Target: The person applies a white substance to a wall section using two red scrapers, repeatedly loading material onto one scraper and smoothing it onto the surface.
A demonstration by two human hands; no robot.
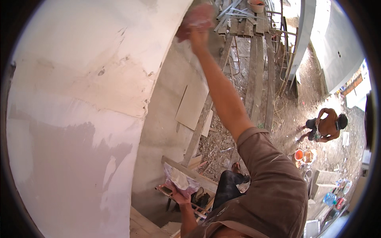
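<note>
The left hand (178,194) had its grip clamped on a pinkish board (192,185), low beside the wall (67,115), with pale paste (180,178) heaped on top. The right hand (197,36), stretched far up, seemed to have its grip clamped on a reddish tool (198,18) at the wall's edge; blur hid the fingers and any contact. The long reach could have upset the person's balance, and a tilt of the board could have slid paste off toward the rubble (216,152). Overshooting the wall's edge could have knocked the tool loose above the planks (256,79).
</note>
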